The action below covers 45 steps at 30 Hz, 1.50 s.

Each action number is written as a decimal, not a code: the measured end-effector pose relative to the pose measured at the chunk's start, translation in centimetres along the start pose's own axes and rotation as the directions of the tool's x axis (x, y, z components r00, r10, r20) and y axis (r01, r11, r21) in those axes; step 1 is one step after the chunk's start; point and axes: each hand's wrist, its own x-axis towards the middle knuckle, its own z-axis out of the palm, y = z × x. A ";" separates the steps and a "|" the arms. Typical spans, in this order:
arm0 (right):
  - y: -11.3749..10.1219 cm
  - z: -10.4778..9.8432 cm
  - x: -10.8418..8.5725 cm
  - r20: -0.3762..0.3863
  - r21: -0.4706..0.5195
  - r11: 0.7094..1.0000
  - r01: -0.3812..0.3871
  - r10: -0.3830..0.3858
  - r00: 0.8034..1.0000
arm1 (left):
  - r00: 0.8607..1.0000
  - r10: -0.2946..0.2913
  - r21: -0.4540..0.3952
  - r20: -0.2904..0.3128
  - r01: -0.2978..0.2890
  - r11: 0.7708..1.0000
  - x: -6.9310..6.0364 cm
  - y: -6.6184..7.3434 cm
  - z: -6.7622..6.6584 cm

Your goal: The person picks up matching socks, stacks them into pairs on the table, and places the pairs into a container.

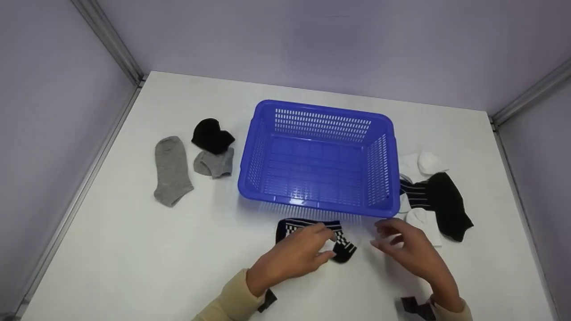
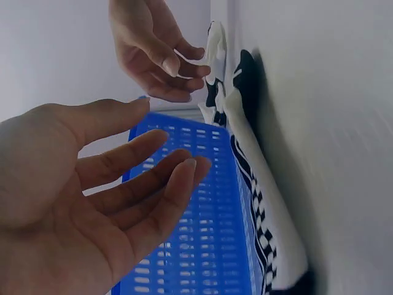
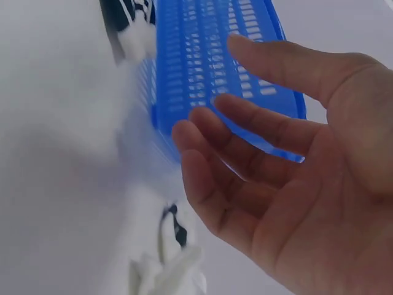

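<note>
My left hand [image 1: 294, 253] hovers over a black-and-white checkered sock [image 1: 344, 250] in front of the blue plastic basket [image 1: 322, 109], partly covering the sock in the head view. In the left wrist view its fingers bend loosely with nothing between them, and the sock [image 2: 258, 203] lies flat on the table beside them. To the right, near the basket's front right corner, my right hand [image 1: 412, 249] is raised with thumb and fingers apart. The right wrist view shows that palm bare, next to the basket wall [image 3: 202, 55].
On the left lie a long grey sock [image 1: 171, 171], a black sock [image 1: 212, 136] and a folded grey sock [image 1: 216, 162]. Right of the basket are white socks [image 1: 424, 223] and a black sock [image 1: 448, 205] beside a striped piece. Walls [image 1: 535, 178] border the white table.
</note>
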 end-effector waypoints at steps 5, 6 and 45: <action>0.4 -1.7 -0.4 -0.079 -0.048 0.999 0.007 -0.011 0.997 | 0.997 0.066 0.023 0.033 -0.067 0.997 1.5 1.4 0.9; 0.5 -2.0 -0.5 -0.102 -0.057 0.998 0.009 -0.014 0.995 | 0.996 0.075 0.039 0.037 -0.077 0.996 1.7 1.6 1.1; 8.2 -7.0 5.5 -0.305 -0.137 0.954 -0.268 0.216 0.927 | 0.984 0.050 0.211 -0.172 -0.013 0.977 17.2 6.8 10.2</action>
